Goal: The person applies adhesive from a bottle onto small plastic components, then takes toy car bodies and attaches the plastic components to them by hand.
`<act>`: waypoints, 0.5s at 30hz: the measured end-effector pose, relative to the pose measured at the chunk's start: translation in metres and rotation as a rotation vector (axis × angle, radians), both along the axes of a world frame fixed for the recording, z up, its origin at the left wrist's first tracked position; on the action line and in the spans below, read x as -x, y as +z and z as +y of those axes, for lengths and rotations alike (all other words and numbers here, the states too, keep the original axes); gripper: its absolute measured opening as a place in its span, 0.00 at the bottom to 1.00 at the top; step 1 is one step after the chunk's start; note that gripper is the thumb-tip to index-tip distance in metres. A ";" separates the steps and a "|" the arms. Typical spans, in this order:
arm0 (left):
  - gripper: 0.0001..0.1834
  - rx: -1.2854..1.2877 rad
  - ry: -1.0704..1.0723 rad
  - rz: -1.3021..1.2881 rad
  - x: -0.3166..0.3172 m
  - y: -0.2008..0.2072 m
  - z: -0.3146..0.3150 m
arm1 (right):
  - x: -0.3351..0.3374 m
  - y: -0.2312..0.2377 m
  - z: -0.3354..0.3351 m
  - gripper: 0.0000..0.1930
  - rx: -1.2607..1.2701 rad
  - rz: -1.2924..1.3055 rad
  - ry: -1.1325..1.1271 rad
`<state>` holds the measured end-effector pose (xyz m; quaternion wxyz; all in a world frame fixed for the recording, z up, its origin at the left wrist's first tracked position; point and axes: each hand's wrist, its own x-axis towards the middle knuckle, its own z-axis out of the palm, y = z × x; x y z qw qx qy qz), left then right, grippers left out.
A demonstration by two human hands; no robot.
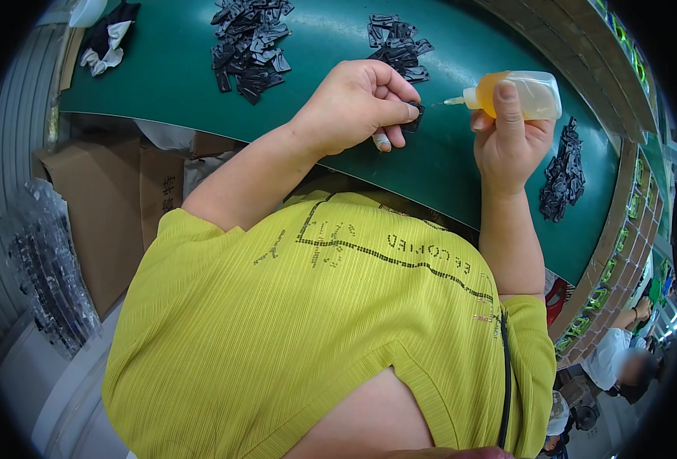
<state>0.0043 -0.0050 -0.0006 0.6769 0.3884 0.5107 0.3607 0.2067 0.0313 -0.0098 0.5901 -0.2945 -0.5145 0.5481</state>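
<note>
Between thumb and fingers, my left hand [357,107] pinches a small black plastic part [415,121] above the green tabletop. One finger of that hand wears a pale wrap at its tip. My right hand [511,141] grips a clear squeeze bottle [533,93] holding amber liquid, tilted on its side. Its thin needle tip points left and reaches close to the black part; whether they touch I cannot tell. Just beyond my left hand lies a pile of similar black parts [399,46]. A narrow heap of small black pieces [564,174] lies right of my right hand.
A larger pile of black parts [250,46] covers the table's far left-middle. Black and white cloth [112,37] and a white bowl [87,11] sit at the far left. Below the table edge stand a cardboard box [97,206] and a plastic-wrapped bundle [51,268]. Other people sit at the lower right.
</note>
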 end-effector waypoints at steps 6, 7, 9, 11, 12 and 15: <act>0.09 0.009 0.020 0.000 0.001 0.004 0.003 | 0.007 0.002 -0.007 0.09 0.061 0.039 0.044; 0.09 0.006 0.019 0.006 0.001 0.003 0.004 | 0.008 0.001 -0.008 0.09 0.053 0.013 0.060; 0.09 0.006 0.023 0.011 0.001 0.003 0.004 | 0.010 0.003 -0.010 0.09 0.055 -0.013 0.087; 0.09 -0.001 0.016 0.019 0.001 0.003 0.003 | 0.011 0.003 -0.011 0.09 0.056 -0.039 0.111; 0.09 0.000 0.017 0.019 0.001 0.003 0.003 | 0.012 0.003 -0.012 0.09 0.058 -0.037 0.115; 0.09 -0.003 0.027 0.025 0.000 0.003 0.002 | 0.012 0.002 -0.012 0.09 0.056 -0.036 0.124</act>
